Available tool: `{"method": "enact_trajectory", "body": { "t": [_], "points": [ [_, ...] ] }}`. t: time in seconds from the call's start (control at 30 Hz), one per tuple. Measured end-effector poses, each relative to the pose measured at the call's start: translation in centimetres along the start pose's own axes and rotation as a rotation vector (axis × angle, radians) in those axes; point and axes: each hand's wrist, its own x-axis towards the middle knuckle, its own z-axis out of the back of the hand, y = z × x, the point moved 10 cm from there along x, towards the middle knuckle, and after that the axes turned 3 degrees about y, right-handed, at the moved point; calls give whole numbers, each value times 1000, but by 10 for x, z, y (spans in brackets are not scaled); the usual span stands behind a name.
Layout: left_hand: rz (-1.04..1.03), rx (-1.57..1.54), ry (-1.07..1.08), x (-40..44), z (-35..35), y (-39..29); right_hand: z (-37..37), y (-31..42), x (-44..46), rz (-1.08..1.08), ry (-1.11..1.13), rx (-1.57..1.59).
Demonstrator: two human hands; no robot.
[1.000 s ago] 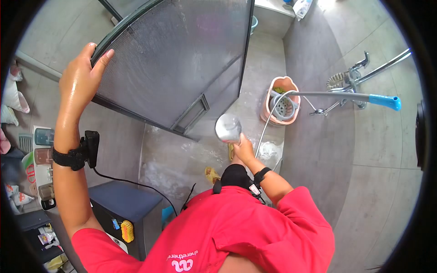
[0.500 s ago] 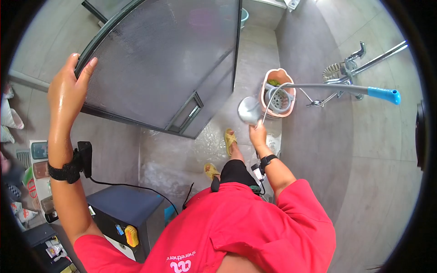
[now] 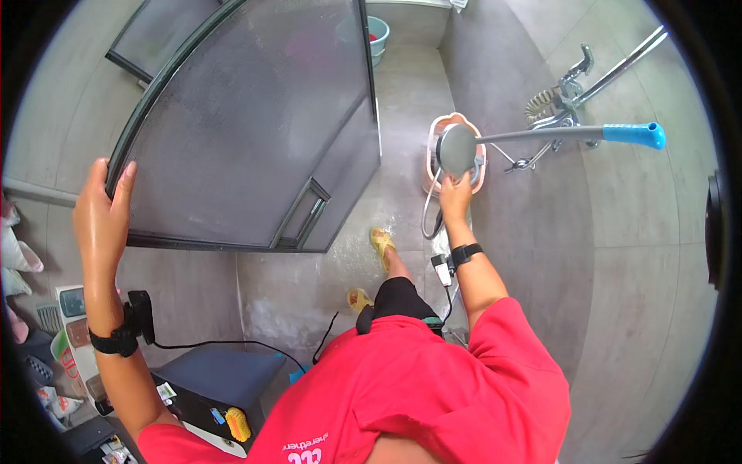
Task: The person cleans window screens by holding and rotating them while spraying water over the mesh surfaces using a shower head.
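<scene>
My left hand (image 3: 103, 205) is closed round the dark edge of a large framed mesh screen (image 3: 239, 131), its thumb on the near face. The screen stands tilted before me, wet, with a small framed opening (image 3: 303, 216) low on its right part. In my right hand (image 3: 456, 199) is a round shower head (image 3: 457, 149), gripped by its handle. A thin hose (image 3: 426, 216) loops down beside that hand. Behind the shower head, partly hidden, is a pink bucket (image 3: 446, 120), with a blue-ended grey pole (image 3: 556, 135) leaning across it.
Chrome shower fittings (image 3: 570, 97) are on the right wall. A light blue bucket (image 3: 379, 32) stands at the back. The floor (image 3: 282, 282) is wet under my yellow slippers (image 3: 380, 241). At lower left are a dark cabinet (image 3: 220, 371) and a shelf of containers (image 3: 77, 332).
My right hand has raised the shower head up and to the right, in front of the pink bucket. My left hand and the screen have shifted slightly left and down in view.
</scene>
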Motion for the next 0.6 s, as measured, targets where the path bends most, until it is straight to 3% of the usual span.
{"method": "enact_trajectory", "body": {
  "t": [0.1, 0.23, 0.33, 0.5, 0.6],
  "points": [
    [-31, 18, -48, 0, 0, 2, 18, 11, 7, 10, -24, 22],
    [20, 29, 8, 0, 0, 1, 2, -32, 3, 84, 23, -133],
    [33, 48, 78, 1, 4, -8, -5, -66, -7, -25, 150, -367],
    [17, -40, 245, 14, -18, 2, 17, -41, 6, -29, 64, -220],
    [-36, -80, 308, 39, -28, -26, 27, -22, 18, 1, -54, 3]
  ]
}}
